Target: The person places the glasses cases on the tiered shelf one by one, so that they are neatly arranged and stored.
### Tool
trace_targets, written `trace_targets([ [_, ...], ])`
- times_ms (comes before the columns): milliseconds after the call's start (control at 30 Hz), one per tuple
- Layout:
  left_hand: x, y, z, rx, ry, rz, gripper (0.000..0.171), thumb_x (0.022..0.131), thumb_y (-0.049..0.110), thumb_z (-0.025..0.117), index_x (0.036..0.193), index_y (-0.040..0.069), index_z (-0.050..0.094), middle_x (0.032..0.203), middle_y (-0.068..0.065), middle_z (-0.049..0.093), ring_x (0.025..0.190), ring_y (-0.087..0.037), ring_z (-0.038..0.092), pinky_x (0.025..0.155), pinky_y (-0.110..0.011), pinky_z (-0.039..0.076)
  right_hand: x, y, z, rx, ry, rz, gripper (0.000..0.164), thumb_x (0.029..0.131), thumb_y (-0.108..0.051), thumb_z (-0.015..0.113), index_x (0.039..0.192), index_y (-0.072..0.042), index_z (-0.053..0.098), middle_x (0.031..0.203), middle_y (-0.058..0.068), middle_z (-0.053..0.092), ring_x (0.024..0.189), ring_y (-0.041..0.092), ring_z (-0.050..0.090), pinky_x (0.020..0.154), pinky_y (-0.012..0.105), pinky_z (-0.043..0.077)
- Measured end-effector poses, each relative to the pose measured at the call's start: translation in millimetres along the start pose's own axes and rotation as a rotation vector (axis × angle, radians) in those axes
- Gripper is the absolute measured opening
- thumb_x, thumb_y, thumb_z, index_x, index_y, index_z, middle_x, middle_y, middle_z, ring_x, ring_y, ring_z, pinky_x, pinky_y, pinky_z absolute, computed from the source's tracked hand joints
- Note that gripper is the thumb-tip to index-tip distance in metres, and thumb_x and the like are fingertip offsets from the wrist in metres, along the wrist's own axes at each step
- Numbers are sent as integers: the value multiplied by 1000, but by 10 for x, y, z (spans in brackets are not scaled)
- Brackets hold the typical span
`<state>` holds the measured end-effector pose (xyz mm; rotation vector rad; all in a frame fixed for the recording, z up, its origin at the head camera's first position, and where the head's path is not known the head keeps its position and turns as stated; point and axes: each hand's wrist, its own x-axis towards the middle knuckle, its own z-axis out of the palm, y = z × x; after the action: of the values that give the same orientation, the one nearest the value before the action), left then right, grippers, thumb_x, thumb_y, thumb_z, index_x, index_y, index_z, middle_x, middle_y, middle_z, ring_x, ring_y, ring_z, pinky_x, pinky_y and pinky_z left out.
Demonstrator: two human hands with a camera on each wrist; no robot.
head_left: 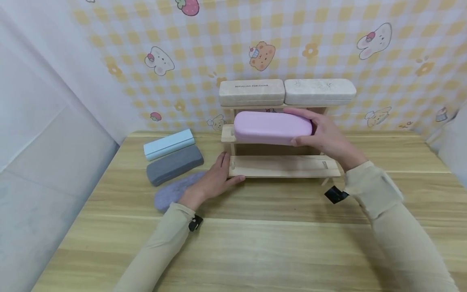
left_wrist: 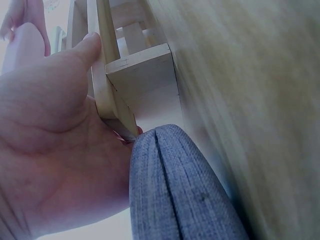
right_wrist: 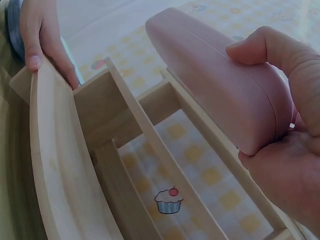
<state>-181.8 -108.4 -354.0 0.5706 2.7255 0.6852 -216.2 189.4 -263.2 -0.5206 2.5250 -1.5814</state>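
A pink glasses case (head_left: 271,127) is gripped at its right end by my right hand (head_left: 322,134), thumb in front and fingers behind. In the head view it overlaps the middle tier of a wooden stepped rack (head_left: 284,166). My left hand (head_left: 215,178) holds the left end of the rack's lowest tier, its thumb along the front edge. Behind that wrist lies a blue-grey fabric glasses case (left_wrist: 175,190), partly hidden by the hand in the head view. Two pale glasses cases, a left one (head_left: 251,92) and a right one (head_left: 320,91), stand side by side on the top tier.
Left of the rack, a light blue case (head_left: 169,144) and a dark grey case (head_left: 175,164) lie on the wooden table (head_left: 255,251). A yellow checked cloth (head_left: 219,52) with cartoon figures hangs behind the rack. A white wall (head_left: 43,121) borders the table's left side.
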Motion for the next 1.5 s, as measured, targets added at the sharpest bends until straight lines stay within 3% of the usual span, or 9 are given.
trace_targets([
  [433,13,-18,-8,24,-9,-2,93,91,56,44,147,-4,0,151,-26,0,138,-33,11,109,-40,21,312,138,145,22,-62,-77,69,74,-9,77,135,-27,50,139,-10,43,113,14,42,92,33,32],
  [867,9,-24,4,18,6,14,93,91,55,45,147,-4,1,151,-26,2,138,-33,14,108,-40,23,448,156,258,63,-82,-34,66,74,-7,73,134,-25,51,135,-5,44,110,18,42,91,35,34],
  [1033,17,-32,5,15,12,17,93,91,54,46,146,-5,1,151,-27,2,138,-33,14,108,-40,23,492,159,297,39,-86,-38,67,74,-7,74,135,-21,50,135,-4,44,109,17,43,91,35,34],
  [1267,16,-39,5,21,24,27,92,92,53,47,146,-5,1,150,-27,4,136,-35,18,106,-41,27,557,166,330,-16,-85,-37,66,73,-9,74,134,-25,52,133,1,46,107,20,45,87,36,36],
  [1500,14,-39,15,19,25,20,92,91,53,46,146,-5,1,150,-26,4,137,-33,18,107,-39,26,602,200,373,-1,-93,-22,67,72,-5,72,133,-23,52,134,0,44,108,20,44,89,36,35],
])
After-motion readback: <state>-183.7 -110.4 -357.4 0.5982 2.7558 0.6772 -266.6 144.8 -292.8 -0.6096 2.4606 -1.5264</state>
